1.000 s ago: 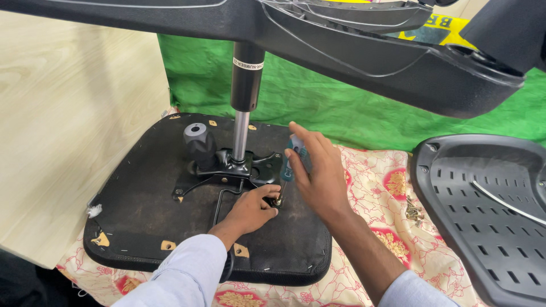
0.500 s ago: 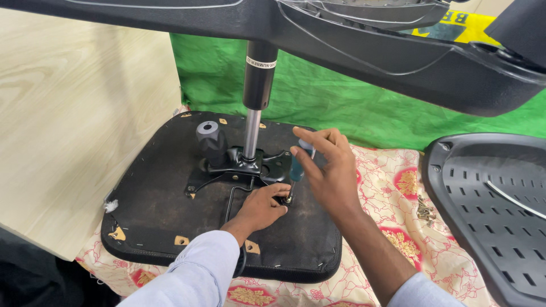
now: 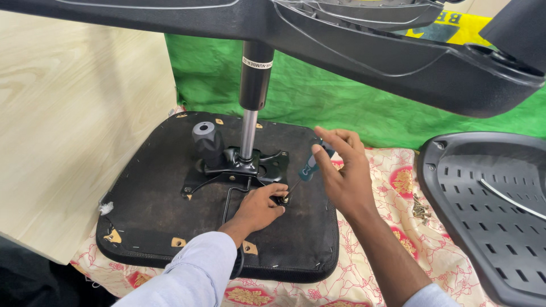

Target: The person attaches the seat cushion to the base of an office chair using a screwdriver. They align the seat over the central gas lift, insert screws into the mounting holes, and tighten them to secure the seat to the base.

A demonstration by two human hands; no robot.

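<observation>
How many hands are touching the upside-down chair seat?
1. The left hand rests on the chair seat by the metal mechanism plate. The right hand is above it, holding a screwdriver. No other hands are visible.

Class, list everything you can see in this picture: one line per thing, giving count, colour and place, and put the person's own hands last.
Upturned chair seat pad: one, black, on the floral cloth.
Metal mechanism plate: one, black, at the seat's middle.
Gas lift column: one, black and silver, upright from the plate.
Round knob: one, grey-black, left of the column.
Chair base: one, black, across the top.
Perforated plastic backrest: one, black, right.
Floral cloth: one, cream and red, under the seat.
Green cloth: one, behind.
Wooden board: one, pale, left.
Screwdriver: one, teal-handled, in the right hand.
Left hand: on the plate's corner.
Right hand: grips the screwdriver.
</observation>
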